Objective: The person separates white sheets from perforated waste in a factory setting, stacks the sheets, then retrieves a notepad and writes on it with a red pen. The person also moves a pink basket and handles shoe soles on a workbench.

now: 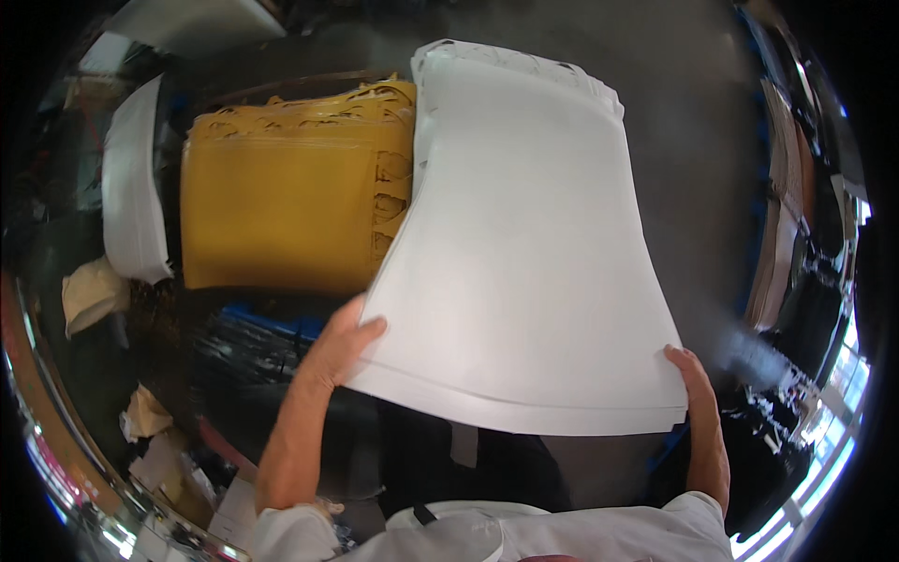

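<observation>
Grey floor (693, 178) stretches right of the stack of white sheets (524, 234), and yellow sheets with cutouts (276, 211) lie just left of it. We appear to be at the lifting or squaring step: our left grip (339, 348) and right grip (691, 377) pinch the stack's upper sheets by opposite side edges, close to its near corners, thumbs on top. Any next move, we judge, calls for level sides so nothing creases.

Smooth matt white sheets (524, 244), smooth yellow sheets (281, 206), glossy black plastic (245, 345)
</observation>
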`<state>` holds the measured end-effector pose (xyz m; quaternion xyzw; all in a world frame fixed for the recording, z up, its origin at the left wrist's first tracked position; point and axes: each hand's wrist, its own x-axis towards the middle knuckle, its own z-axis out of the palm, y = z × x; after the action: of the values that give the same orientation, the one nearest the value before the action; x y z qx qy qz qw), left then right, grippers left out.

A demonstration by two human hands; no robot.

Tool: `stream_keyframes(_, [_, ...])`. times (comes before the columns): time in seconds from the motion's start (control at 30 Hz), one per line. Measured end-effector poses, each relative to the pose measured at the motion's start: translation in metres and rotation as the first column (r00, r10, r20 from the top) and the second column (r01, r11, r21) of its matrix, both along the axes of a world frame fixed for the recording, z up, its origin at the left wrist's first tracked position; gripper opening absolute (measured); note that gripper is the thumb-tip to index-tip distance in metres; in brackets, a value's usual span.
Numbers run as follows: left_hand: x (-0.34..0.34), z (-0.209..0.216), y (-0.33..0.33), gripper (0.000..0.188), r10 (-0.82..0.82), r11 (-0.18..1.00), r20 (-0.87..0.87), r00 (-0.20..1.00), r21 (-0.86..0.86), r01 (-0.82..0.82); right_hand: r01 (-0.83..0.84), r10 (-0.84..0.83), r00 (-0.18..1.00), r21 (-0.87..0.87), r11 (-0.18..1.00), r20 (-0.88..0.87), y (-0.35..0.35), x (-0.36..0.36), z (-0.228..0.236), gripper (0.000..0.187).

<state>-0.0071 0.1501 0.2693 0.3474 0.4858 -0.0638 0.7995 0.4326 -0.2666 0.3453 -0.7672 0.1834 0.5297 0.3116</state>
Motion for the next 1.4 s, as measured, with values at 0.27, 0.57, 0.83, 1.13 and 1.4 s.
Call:
stream_keyframes(0.27, [-0.059,0.191,-0.022,0.081,-0.085,0.963,0.036,0.996,-0.252,0.091,0.137,0.023,0.963,0.565,0.813,-0.267,-0.108,-0.042,0.127,0.060])
stream_keyframes(0.57, [-0.046,-0.070,-0.022,0.044,-0.094,0.980,-0.315,0.944,-0.198,0.031,0.074,-0.023,0.976,0.232,0.970,-0.215,-0.066,-0.066,-0.102,0.041])
stream_keyframes(0.83, [-0.056,0.004,-0.077,0.048,0.017,0.997,-0.253,0.967,0.078,0.003,-0.077,0.042,0.968,0.134,0.988,0.246,0.027,-0.094,0.033,0.040])
stream_keyframes(1.13, [-0.120,0.176,0.042,0.047,-0.036,0.854,-0.162,0.986,0.508,0.115,0.174,-0.252,0.932,0.288,0.942,0.260,0.105,-0.220,0.111,0.043])
stream_keyframes(1.4, [-0.296,0.381,0.245,0.068,0.179,0.647,-0.292,0.940,0.754,0.111,0.049,-0.215,0.959,0.640,0.767,0.184,0.335,-0.299,0.095,0.040])
